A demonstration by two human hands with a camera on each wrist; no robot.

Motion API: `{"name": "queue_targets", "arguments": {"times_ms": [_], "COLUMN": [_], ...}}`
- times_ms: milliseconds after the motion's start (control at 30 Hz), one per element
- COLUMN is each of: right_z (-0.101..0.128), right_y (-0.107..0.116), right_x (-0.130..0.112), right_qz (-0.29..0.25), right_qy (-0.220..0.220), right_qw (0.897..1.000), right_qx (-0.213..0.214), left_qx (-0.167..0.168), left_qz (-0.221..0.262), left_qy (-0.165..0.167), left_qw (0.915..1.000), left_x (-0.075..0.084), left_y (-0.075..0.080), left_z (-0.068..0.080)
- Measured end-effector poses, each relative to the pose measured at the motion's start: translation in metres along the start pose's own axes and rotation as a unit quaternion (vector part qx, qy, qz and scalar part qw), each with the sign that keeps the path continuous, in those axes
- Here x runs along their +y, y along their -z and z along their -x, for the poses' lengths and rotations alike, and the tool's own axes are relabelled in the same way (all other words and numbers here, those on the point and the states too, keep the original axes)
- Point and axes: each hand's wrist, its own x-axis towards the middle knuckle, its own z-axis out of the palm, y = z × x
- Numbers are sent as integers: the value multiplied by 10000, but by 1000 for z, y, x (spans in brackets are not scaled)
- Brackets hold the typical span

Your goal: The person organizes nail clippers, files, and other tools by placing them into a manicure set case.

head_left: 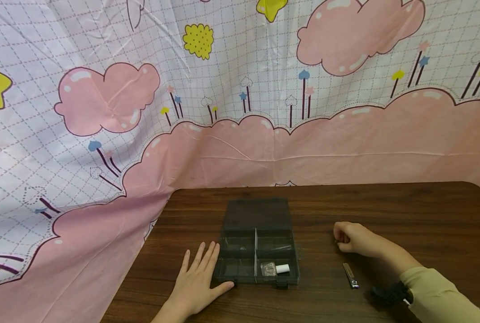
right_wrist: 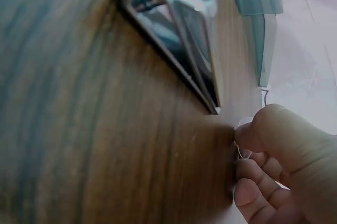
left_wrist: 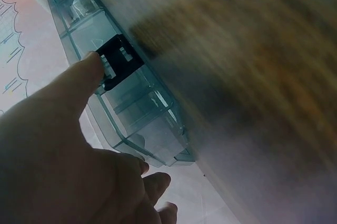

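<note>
Left hand point(left_wrist: 68, 161), thumb on clear organizer box's point(left_wrist: 131, 113) black latch point(left_wrist: 120, 61)

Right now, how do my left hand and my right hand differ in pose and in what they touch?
The left hand lies flat with fingers spread and straight; the right hand is curled. The left hand's thumb touches the compartment box at its black latch; the right hand pinches something small and clear, apart from the box, beyond the nail clipper. Both rest on the wooden table.
</note>
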Motion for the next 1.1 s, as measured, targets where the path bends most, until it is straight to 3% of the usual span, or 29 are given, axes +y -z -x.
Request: {"name": "queue_targets", "arguments": {"times_ms": [467,700,1100], "right_z": [5,9,13], "right_y": [-2,-3,-4], "right_x": [3,4,8], "right_qz": [-98,-532,-1147], "right_qy": [-8,-294,-415], "right_qw": [9998,9977,9917], "right_qx": [189,296,403], "left_qx": [110,64,-11], "left_qz": [55,52,122], "left_qy": [25,11,41], "left_qw": [9999,10000,9999], "left_x": [1,1,0], "left_y": [0,0,1], "left_z": [1,1,0]}}
